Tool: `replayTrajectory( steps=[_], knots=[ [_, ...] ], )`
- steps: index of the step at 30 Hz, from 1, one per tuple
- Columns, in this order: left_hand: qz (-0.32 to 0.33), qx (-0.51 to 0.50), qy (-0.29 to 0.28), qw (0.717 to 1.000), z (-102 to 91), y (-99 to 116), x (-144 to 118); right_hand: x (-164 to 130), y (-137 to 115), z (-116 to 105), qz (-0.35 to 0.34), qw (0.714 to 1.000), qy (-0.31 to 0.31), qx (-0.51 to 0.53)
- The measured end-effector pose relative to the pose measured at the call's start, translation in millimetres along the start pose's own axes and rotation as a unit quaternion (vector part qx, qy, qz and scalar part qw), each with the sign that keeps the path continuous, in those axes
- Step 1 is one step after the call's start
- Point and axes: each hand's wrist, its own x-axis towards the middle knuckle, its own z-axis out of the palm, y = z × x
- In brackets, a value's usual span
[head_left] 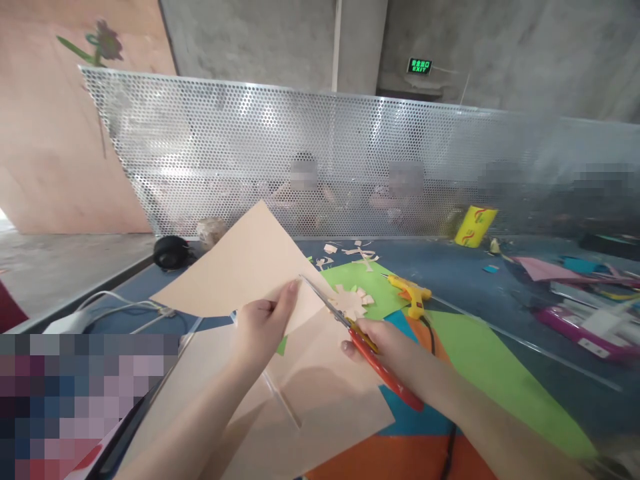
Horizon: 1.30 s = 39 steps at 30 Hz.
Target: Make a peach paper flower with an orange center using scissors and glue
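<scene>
Left hand: the left hand (263, 320) pinches the lower edge of the beige sheet of card (240, 267), thumb on top, holding it tilted above the blue tabletop (465, 273).
Right hand: the right hand (385, 343) is wrapped around the red-handled scissors (350, 327); the blades meet the card's edge just right of the left thumb.
Risk, fingers: the blade tips lie close to the left thumb; a hurried cut could likely nick it.
Risk, card: held by one edge only, the sheet may flex and the cut wander.
Risk, surroundings: the yellow glue gun (410, 291) lies right of the card, its cord near the right forearm; a snag is possible.
</scene>
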Motion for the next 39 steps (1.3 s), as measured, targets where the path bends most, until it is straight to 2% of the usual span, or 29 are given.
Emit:
replayTrajectory(
  steps=[7,16,23,30,33,36,39],
  knots=[
    [-0.007,0.013,-0.02,1.0,-3.0,1.5,0.9,-3.4,-6.7,-0.3,0.025,1.0,-0.01,0.009],
    [-0.009,0.021,-0.032,0.999,2.4,-1.7,-0.5,-0.8,-4.0,2.6,-0.019,1.0,0.007,0.009],
    [-0.003,0.038,-0.037,0.999,0.6,-4.2,1.2,-3.2,-7.1,1.9,-0.004,1.0,-0.002,0.023],
    [-0.007,0.031,-0.071,0.997,5.3,-7.8,0.7,0.4,0.5,3.8,-0.027,0.999,0.014,0.012],
    [-0.002,0.027,-0.065,0.998,4.2,-6.4,-0.7,-0.8,-1.8,3.8,-0.019,1.0,0.016,0.013],
    [0.003,0.0,-0.075,0.997,2.8,-6.5,-1.6,-2.8,-4.9,4.0,-0.009,0.999,0.01,0.031],
    [-0.019,-0.091,-0.118,0.989,3.9,-8.7,0.1,-3.0,-5.2,4.6,-0.016,0.999,0.013,0.041]
  ],
)
